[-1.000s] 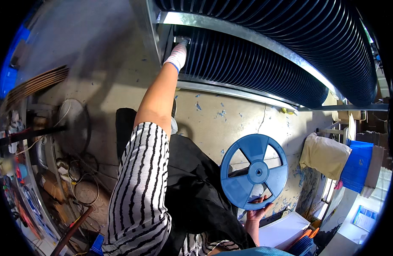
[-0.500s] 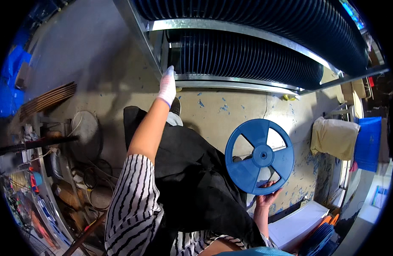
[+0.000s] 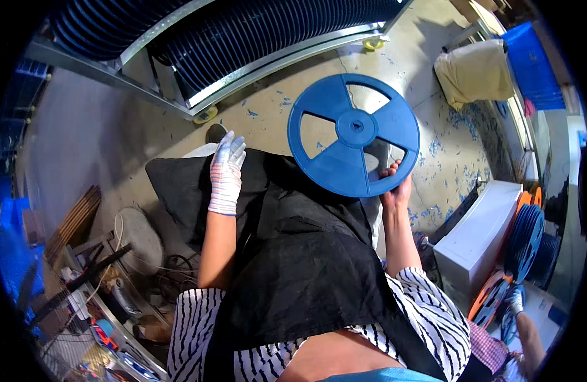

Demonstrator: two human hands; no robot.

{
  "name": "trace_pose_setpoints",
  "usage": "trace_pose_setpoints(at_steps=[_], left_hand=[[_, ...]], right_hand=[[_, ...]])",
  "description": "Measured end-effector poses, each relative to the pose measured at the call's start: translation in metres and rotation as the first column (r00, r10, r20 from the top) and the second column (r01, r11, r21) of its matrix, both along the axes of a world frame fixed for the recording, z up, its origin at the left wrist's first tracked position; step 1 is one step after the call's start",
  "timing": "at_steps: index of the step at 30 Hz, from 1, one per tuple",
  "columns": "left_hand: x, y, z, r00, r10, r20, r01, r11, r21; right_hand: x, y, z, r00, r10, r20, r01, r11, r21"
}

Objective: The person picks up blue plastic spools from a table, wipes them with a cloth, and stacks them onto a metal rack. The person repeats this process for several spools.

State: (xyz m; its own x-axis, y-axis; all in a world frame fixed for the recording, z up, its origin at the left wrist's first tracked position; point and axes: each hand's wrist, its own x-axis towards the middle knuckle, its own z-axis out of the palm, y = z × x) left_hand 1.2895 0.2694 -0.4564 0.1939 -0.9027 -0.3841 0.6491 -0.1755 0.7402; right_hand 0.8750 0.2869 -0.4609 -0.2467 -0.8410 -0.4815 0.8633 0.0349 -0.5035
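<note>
My bare right hand [image 3: 397, 184] grips the lower right rim of a large blue plastic reel [image 3: 335, 162], its fingers curling through a cut-out. The reel has a round hub, wedge-shaped openings and a flat face turned upward. My left hand [image 3: 226, 175], in a white striped glove, is held over my black apron [image 3: 274, 254] with nothing in it and the fingers stretched out. Beyond it stands a metal rack [image 3: 268, 67] on yellow casters, loaded with several rows of dark blue reels [image 3: 242, 38].
Blue scraps litter the concrete floor [image 3: 433, 172]. To the right are a white box [image 3: 478, 223], blue and orange reels [image 3: 523, 242] and a co-worker's gloved hand [image 3: 515, 299]. A cloth-covered stand [image 3: 475, 73] is at the far right. Cluttered shelving [image 3: 109, 305] fills the lower left.
My left hand has come away from the rack's lower rail, back toward my body. My right hand has raised the reel forward and left. The view has turned, bringing a co-worker's arm into sight.
</note>
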Motion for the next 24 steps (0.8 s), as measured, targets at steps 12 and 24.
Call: trace_pose_setpoints(at_steps=[12, 24], left_hand=[[-0.028, 0.031, 0.072, 0.915, 0.203, 0.348, -0.087, 0.943, -0.32], [-0.061, 0.033, 0.123, 0.464, 0.419, 0.78, -0.039, 0.89, -0.455]], right_hand=[[0.043, -0.023, 0.058, 0.977, 0.128, 0.172, -0.086, 0.969, -0.233], [0.054, -0.026, 0.076, 0.985, 0.16, 0.067, -0.141, 0.962, -0.232]])
